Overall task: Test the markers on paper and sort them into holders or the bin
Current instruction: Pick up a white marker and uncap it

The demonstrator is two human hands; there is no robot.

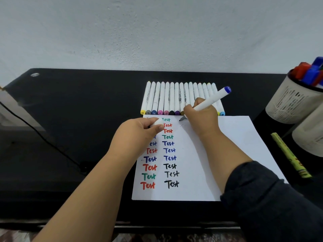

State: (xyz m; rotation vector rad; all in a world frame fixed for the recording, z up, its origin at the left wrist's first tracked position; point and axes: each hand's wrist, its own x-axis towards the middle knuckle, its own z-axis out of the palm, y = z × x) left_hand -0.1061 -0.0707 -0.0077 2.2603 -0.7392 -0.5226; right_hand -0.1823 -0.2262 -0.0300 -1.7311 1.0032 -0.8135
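On the black desk (87,102) below a grey wall, your right hand (201,112) pinches the white blue-ended marker (209,100), tip on the white paper sheet (227,137) near the far edge; your left hand (138,131) grips its white cap (156,122) and could smudge the fresh ink.

our right hand (201,113) covers several caps in the marker row (174,96). left hand (139,131) hides some "test" words on the paper (227,145). second holder (312,137) cut off at right edge.
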